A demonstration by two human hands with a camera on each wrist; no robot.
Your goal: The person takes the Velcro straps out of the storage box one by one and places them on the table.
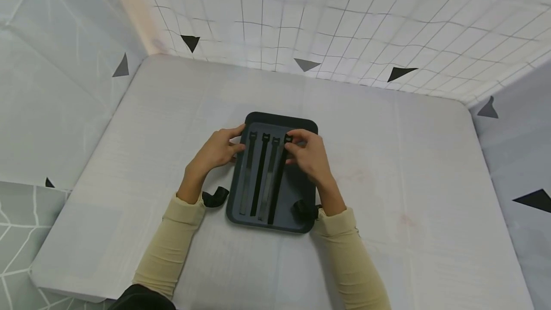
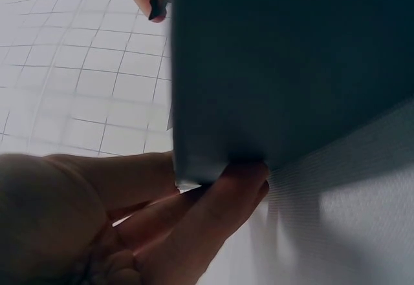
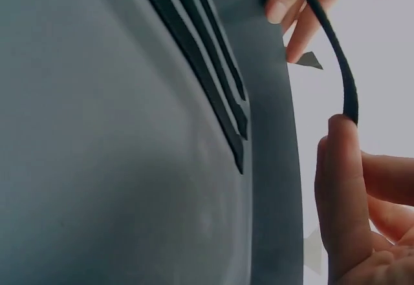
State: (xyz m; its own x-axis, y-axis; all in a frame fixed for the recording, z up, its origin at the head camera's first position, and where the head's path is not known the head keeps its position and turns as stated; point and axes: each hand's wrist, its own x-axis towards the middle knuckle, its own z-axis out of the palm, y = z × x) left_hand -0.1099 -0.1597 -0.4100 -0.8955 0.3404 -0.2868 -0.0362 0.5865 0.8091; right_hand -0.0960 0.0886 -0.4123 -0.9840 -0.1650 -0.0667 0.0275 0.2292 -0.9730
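Observation:
A dark grey rectangular tray point(image 1: 275, 117) is in front of me on the white surface. My left hand point(image 1: 217, 148) grips its left side near the far corner; in the left wrist view the fingers point(image 2: 217, 220) lie against the tray's underside. Three slim black cable straps point(image 1: 258, 176) lie lengthwise inside, side by side. To their right, my right hand point(image 1: 311, 154) pinches the slotted head of another black cable strap point(image 3: 328, 30) between thumb and fingertips. That strap bends up from the tray to my fingers in the right wrist view.
The white padded tabletop point(image 1: 409, 171) extends around the tray on every side. Behind it stands a white grid-patterned wall point(image 1: 275, 18) with black triangle markers point(image 1: 401, 73). A dark wrist camera point(image 1: 215, 197) sits by the left cuff, and another point(image 1: 303, 208) overlaps the tray's near right corner.

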